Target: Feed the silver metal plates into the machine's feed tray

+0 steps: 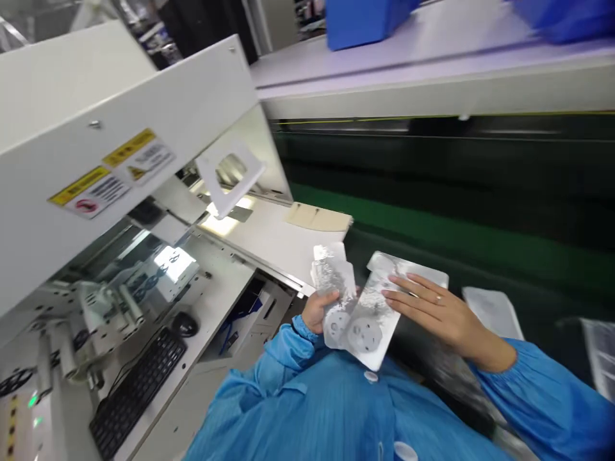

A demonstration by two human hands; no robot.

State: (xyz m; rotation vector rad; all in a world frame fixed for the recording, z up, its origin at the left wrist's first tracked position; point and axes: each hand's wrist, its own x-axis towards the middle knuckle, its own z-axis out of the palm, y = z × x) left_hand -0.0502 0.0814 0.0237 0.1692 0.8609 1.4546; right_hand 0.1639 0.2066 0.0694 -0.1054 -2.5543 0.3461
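My left hand [318, 312] grips the edge of a shiny silvery bag [333, 282], its thumb lying on top. A second silvery bag [377, 301] overlaps it on the right, in front of my body. Each bag shows a grey disc shape with small holes near its lower end; what is inside I cannot make out. My right hand [437, 314] lies flat on the upper part of the second bag, fingers stretched out and a ring on one of them.
At the left stands a white machine [202, 89] with warning labels, above a keyboard [137, 397] and a mouse [185, 324]. Behind the bags runs a dark green conveyor belt [480, 237]. Another pale bag [492, 310] lies to the right. Blue bins [358, 25] stand on the shelf.
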